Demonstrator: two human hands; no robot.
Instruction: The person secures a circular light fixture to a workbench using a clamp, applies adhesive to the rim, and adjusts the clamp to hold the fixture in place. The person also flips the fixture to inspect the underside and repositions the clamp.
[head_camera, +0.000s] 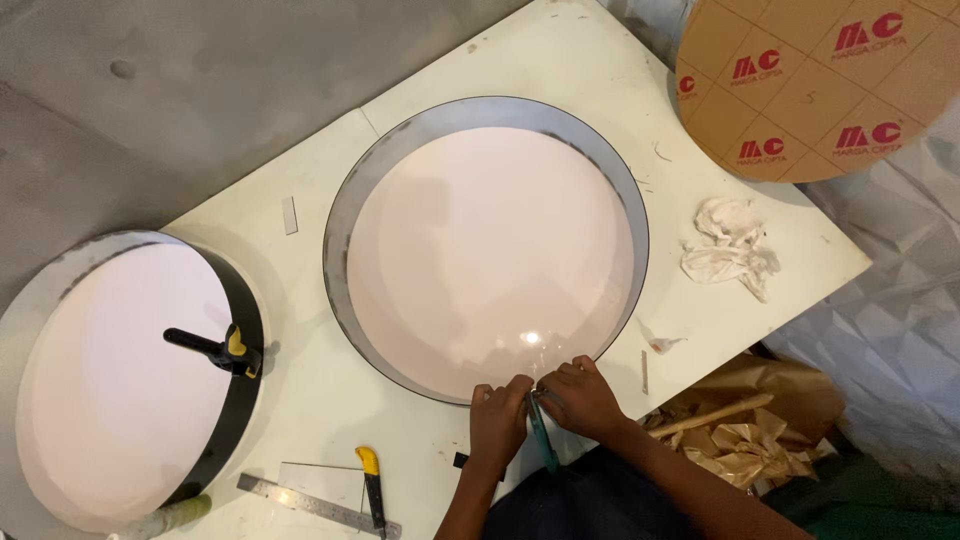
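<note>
A large round frame with a dark metal rim (338, 215) and a glossy pale pink panel inside lies on the white table (560, 60). Both hands meet at its near edge. My left hand (498, 418) pinches the rim with its fingertips. My right hand (580, 397) presses beside it and holds a slim teal tool (543, 437) that points back toward me. Whether the tool's tip touches the rim is hidden by the fingers.
A second round frame (60, 275) with a black and yellow clamp (222, 351) sits at the left. A steel ruler (310, 504) and yellow-handled knife (372, 485) lie near the front edge. A crumpled rag (730, 245), a brown paper-covered disc (815, 85) and crumpled brown paper (745, 440) are at the right.
</note>
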